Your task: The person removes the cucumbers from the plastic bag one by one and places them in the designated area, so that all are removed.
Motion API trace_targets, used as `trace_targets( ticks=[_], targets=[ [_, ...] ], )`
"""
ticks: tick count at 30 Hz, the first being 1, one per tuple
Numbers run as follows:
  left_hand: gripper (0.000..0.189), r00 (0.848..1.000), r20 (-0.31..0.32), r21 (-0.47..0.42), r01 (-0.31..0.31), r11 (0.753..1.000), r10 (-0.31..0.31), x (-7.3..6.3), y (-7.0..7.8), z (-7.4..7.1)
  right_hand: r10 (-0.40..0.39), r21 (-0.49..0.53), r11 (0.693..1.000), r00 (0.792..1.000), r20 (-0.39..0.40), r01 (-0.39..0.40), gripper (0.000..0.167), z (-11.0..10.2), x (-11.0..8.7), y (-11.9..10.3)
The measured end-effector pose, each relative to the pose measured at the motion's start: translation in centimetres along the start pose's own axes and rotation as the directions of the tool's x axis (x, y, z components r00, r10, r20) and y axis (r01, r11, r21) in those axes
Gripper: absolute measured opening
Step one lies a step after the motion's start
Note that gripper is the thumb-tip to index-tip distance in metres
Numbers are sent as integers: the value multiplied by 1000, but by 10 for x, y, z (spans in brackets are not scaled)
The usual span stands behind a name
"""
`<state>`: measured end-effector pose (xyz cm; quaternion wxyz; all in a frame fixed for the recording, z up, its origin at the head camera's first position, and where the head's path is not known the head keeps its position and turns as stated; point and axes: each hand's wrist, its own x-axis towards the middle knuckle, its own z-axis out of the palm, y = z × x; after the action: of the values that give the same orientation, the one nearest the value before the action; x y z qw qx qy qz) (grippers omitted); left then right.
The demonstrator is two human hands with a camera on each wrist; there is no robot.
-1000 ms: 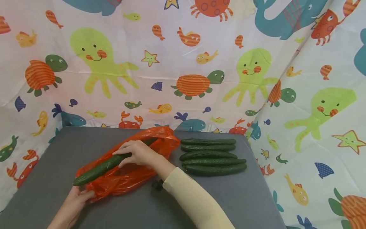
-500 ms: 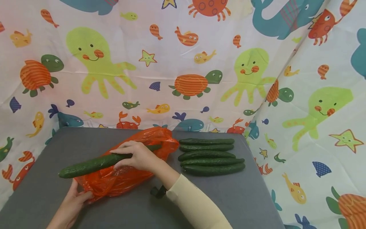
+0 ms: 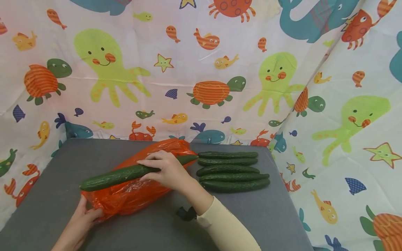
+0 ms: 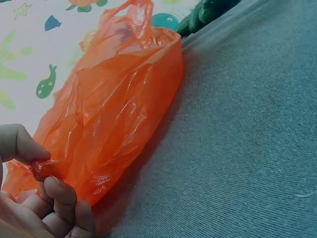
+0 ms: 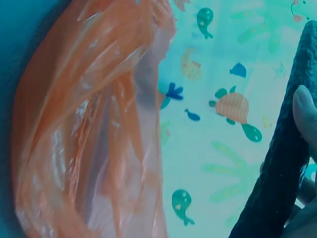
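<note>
My right hand (image 3: 171,172) grips a long dark green cucumber (image 3: 116,176) around its middle, holding it over the orange plastic bag (image 3: 135,197). In the right wrist view the cucumber (image 5: 277,173) runs along the right side, apart from the bag (image 5: 89,124). At the bag's near left end, my left hand (image 3: 80,221) holds its edge. The left wrist view shows the thumb and fingers of this hand (image 4: 44,198) pinching a bunched bit of the bag (image 4: 124,94). The bag lies loose and crumpled on the table.
To the right of the bag, several cucumbers (image 3: 233,178) lie side by side on the grey table (image 3: 150,230). A white curtain (image 3: 188,69) printed with sea animals stands behind the table and along its sides. A dark wrist camera (image 3: 186,213) hangs under my right forearm.
The cucumber has come up out of the bag's opening, first leftward, then back to the right with my right hand. The left hand stays at the bag's end, and the opening has sagged.
</note>
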<state>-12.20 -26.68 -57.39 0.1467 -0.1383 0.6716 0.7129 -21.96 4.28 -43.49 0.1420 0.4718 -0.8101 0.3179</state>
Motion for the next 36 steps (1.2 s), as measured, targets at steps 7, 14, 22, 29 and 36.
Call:
trace_targets(
  ticks=[7,14,22,29,36],
  targets=[
    [96,1000,3,-33,-6,999,6,1,1,1,81,-28,996,996,-27,-82,51,-15,-34,10],
    [96,1000,-13,18,18,1000,-18,1,1,2,143,-83,986,988,-58,-147,52,-29,-73,23],
    [92,999,-6,49,45,998,-45,2,2,1,225,-121,966,973,-54,-230,50,-36,-115,37],
    [91,999,-12,39,52,998,-52,2,1,1,332,-154,931,943,-25,-331,50,-45,-148,46],
    [89,998,-14,58,61,996,-60,1,0,-2,415,-188,894,910,3,-407,48,-48,-189,52]
  ],
)
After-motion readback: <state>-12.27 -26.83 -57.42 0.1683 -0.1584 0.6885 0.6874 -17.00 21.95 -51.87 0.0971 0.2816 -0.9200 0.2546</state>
